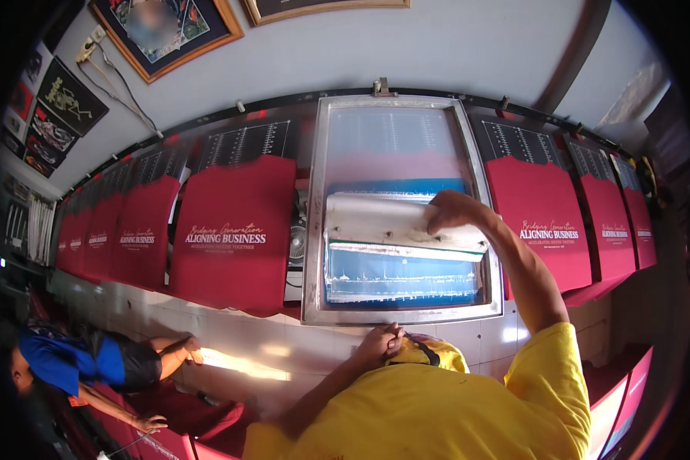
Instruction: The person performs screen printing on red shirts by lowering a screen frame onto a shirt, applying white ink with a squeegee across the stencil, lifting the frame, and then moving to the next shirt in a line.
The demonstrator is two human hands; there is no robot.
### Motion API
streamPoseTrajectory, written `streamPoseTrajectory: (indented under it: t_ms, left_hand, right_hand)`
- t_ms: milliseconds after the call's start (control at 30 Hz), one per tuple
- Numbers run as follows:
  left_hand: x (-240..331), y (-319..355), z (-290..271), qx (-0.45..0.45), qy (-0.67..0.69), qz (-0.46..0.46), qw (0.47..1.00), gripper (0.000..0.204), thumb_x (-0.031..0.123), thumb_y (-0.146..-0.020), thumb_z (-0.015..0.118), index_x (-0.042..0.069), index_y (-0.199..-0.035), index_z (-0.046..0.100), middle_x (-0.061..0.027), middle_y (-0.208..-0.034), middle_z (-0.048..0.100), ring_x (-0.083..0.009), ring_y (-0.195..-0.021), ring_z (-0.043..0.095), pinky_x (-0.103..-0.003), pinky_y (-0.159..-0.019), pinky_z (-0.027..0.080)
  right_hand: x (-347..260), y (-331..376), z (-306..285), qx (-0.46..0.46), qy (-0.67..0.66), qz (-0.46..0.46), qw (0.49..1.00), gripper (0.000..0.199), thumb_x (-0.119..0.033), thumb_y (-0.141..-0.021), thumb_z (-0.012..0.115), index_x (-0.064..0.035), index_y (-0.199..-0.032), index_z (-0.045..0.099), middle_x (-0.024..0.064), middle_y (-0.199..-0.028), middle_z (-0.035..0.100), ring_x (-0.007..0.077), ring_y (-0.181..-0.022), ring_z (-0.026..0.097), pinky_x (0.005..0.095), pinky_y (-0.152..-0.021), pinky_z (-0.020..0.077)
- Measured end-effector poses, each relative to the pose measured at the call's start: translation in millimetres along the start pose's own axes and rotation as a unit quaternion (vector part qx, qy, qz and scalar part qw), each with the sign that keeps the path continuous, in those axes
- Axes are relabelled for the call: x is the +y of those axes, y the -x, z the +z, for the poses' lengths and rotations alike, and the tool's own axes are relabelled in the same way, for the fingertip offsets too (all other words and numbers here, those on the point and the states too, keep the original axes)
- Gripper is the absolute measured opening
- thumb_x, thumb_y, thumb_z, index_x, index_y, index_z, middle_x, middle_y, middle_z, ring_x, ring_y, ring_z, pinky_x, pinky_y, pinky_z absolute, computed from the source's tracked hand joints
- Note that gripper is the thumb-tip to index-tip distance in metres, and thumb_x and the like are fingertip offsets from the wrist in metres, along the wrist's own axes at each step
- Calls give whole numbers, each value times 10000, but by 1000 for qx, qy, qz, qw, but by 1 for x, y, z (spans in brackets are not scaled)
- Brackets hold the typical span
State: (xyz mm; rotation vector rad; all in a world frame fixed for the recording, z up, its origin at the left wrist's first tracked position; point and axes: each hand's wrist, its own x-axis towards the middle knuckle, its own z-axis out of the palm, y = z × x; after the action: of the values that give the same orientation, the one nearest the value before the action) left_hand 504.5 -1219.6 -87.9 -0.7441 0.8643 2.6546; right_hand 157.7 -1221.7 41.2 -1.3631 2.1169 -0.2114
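Right hand (454, 212) curls around the squeegee (379, 221) (left hand (382, 342) balled, contents unclear).

By the near edge of the screen frame (402, 314), the curled left hand (383, 342) hides its palm; whether it grips anything cannot be told. The squeegee (379, 221) covers the mesh (395, 136) beneath it. The frame's left edge partly hides a fan (296, 241). The lowest print (220, 254) on the red shirt (234, 195) is too small to read.
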Motion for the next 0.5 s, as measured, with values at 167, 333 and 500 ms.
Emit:
streamPoseTrajectory:
  t_ms: [167,333,500]
  left_hand:
    - [-2,3,5,23,-4,-11,1000,301,319,-1069,389,105,-898,514,45,-625,383,-80,-485,327,-219,-455,282]
    - [-11,-5,-11,-12,24,-7,1000,307,306,-1072,378,87,-927,535,33,-626,414,-69,-479,352,-213,-428,291]
    - [16,26,9,-8,-175,31,984,278,286,-1035,483,33,-1061,596,5,-651,511,-79,-517,466,-193,-449,335]
  right_hand:
    - [-33,98,94,246,173,-122,946,118,-170,-779,619,-76,-851,623,100,-783,637,271,-724,674,388,-661,565]
    - [-40,126,166,365,232,-120,894,124,-124,-767,610,-79,-879,580,78,-867,595,240,-838,617,377,-687,511]
    - [-47,114,127,287,165,-80,940,96,-136,-776,632,-92,-844,581,68,-828,595,259,-802,637,401,-707,539]
